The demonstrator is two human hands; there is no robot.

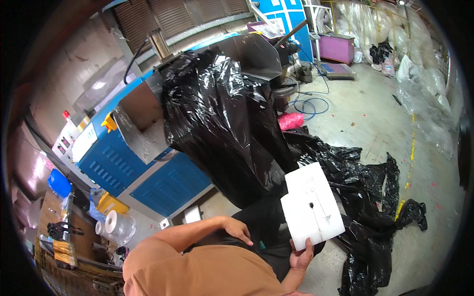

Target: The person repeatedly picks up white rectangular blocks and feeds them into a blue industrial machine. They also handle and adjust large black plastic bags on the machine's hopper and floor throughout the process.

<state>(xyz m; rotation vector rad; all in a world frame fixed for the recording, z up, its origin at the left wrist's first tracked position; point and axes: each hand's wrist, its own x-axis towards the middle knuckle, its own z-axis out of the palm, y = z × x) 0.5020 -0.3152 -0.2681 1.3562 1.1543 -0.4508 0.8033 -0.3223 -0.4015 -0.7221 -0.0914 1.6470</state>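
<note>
My right hand grips the lower edge of a white foam block, its thumb on the front face. The block looks stepped, with a narrower upper part, a small dark hole, a slit running down from it and dark marks. Close to my lap, my left hand holds nothing that I can see, its fingers loosely extended. Beyond both hands, black plastic sheeting drapes over a blue machine and hangs down toward me.
More black plastic lies crumpled on the floor to the right. A pink bundle and a blue hose are behind it. Clear plastic bags line the far right. At left are clear film rolls and a yellow bin.
</note>
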